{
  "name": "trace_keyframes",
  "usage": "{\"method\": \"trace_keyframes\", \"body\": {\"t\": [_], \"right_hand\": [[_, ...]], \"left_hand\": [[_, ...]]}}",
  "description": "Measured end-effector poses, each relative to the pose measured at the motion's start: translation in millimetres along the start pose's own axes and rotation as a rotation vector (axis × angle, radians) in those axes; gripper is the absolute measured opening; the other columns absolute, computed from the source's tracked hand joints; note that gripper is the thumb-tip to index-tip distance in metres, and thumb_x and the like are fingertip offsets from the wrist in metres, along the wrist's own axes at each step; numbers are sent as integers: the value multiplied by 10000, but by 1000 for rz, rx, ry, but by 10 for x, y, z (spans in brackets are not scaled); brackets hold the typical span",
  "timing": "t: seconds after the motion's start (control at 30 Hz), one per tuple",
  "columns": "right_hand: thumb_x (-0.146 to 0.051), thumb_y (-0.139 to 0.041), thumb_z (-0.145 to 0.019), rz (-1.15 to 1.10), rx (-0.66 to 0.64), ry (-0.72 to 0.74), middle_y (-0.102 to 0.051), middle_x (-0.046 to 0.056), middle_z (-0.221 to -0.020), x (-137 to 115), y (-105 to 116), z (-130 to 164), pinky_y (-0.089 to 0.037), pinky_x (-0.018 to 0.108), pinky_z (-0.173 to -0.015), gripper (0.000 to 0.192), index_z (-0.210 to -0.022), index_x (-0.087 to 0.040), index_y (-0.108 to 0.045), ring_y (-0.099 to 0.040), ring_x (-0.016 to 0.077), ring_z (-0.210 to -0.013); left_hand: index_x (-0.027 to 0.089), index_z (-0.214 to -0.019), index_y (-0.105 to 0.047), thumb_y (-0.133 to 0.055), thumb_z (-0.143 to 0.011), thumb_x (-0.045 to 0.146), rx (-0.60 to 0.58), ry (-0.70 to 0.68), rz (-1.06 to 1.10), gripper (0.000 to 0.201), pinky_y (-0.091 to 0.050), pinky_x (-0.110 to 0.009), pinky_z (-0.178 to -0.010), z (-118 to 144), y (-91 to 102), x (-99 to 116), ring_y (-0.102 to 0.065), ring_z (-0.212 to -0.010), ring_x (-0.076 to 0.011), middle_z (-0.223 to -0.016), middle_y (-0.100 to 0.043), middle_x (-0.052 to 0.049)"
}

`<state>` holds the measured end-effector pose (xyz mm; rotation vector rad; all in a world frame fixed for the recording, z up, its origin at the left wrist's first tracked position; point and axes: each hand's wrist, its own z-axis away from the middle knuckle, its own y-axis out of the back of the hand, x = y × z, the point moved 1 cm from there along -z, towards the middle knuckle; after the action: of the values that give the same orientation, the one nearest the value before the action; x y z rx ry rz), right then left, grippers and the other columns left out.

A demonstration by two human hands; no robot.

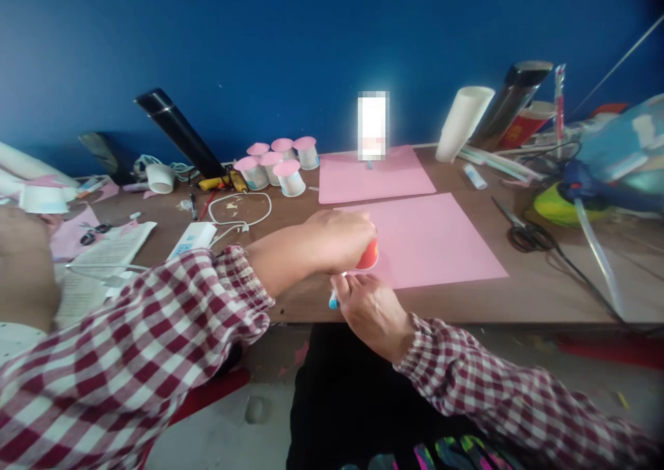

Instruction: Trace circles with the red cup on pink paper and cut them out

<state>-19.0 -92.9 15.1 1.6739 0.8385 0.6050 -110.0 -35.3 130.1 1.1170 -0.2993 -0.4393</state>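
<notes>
My left hand (345, 238) is closed over a red paper cup (369, 254) at the near left side of a pink sheet of paper (436, 242). Its fingers hide most of the cup. Just below it, my right hand (371, 311) grips a white pen-like stick with a light-blue end (334, 300) between thumb and fingers. Most of that stick is covered by the hand, so its exact kind is unclear. Both hands are close together near the table's front edge.
Several white cups with pink paper tops (290, 178) stand at the back. Behind my hands lies another pink sheet (332, 186). Black scissors (523, 235) and a glue stick (474, 177) are on the right. A white cable (270, 211) loops at left. Another person's arm (25, 269) shows far left.
</notes>
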Motion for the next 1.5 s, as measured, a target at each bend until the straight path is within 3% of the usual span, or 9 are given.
{"method": "trace_keyframes", "body": {"t": [0.2, 0.4, 0.57, 0.77, 0.93, 1.17, 1.27, 1.37, 1.5], "right_hand": [[-49, -416, -869, -73, -34, 22, -637, 77, -771, 111, 32, 59, -474, 321, -625, 161, -992, -101, -505, -610, 202, -694], [-85, -368, -907, -270, 56, 30, -637, 61, -760, 256, 52, 183, -481, 297, -657, 175, -965, -144, -522, -618, 177, -706], [-96, -367, -907, -371, 44, 12, -631, 57, -758, 381, 85, 294, -489, 318, -653, 193, -1001, -144, -528, -608, 183, -687], [-165, -401, -915, -603, 62, -139, -642, 51, -829, 557, 146, 361, -484, 301, -668, 162, -1031, -173, -514, -616, 174, -719], [-192, -366, -934, -783, 44, -227, -606, 23, -772, 689, 175, 348, -453, 273, -630, 154, -1005, -179, -502, -571, 148, -649], [-209, -384, -925, -872, 69, -316, -576, 2, -710, 763, 220, 350, -437, 266, -618, 129, -980, -172, -496, -549, 140, -620], [-244, -381, -932, -961, 125, -389, -566, -3, -691, 853, 219, 387, -445, 253, -597, 153, -978, -171, -507, -550, 128, -601], [-306, -390, -932, -1074, 261, -485, -534, -15, -654, 1003, 201, 420, -443, 228, -538, 198, -969, -170, -529, -529, 114, -565], [-332, -460, -902, -985, 382, -534, -560, -3, -683, 1148, 209, 423, -430, 219, -507, 211, -968, -167, -575, -524, 112, -571]], "left_hand": [[241, -1032, -595, -498, -725, 176, 30, -15, -1, 329, -372, -269, -541, -4, -26, -19, -564, -767, -178, -1063, -584, -45], [257, -1049, -589, -490, -720, 134, 32, -10, -5, 365, -372, -259, -544, 13, -54, -35, -560, -752, -161, -1061, -577, -45], [279, -1080, -562, -478, -716, 102, 66, -24, -16, 413, -358, -259, -527, 7, -86, -45, -568, -766, -163, -1108, -570, -25], [245, -1072, -548, -460, -723, 115, 78, -17, -31, 383, -351, -273, -520, 6, -83, -30, -576, -785, -180, -1108, -574, -39], [249, -1029, -550, -461, -718, 130, 75, -13, -40, 345, -326, -278, -488, 1, -83, -32, -566, -722, -172, -1089, -574, -33], [253, -976, -547, -433, -724, 119, 82, -30, -40, 308, -316, -281, -490, 15, -87, -50, -560, -715, -170, -1031, -576, -18], [252, -998, -543, -403, -746, 111, 83, -26, -33, 321, -327, -281, -505, 22, -86, -41, -569, -745, -172, -1069, -570, -19], [267, -1068, -524, -379, -769, 103, 79, -5, -39, 370, -341, -277, -514, 28, -89, -28, -578, -746, -166, -1118, -561, -22], [249, -1081, -513, -349, -792, 92, 80, 9, -70, 368, -350, -273, -510, 39, -63, -4, -585, -719, -163, -1088, -570, -38]]}}
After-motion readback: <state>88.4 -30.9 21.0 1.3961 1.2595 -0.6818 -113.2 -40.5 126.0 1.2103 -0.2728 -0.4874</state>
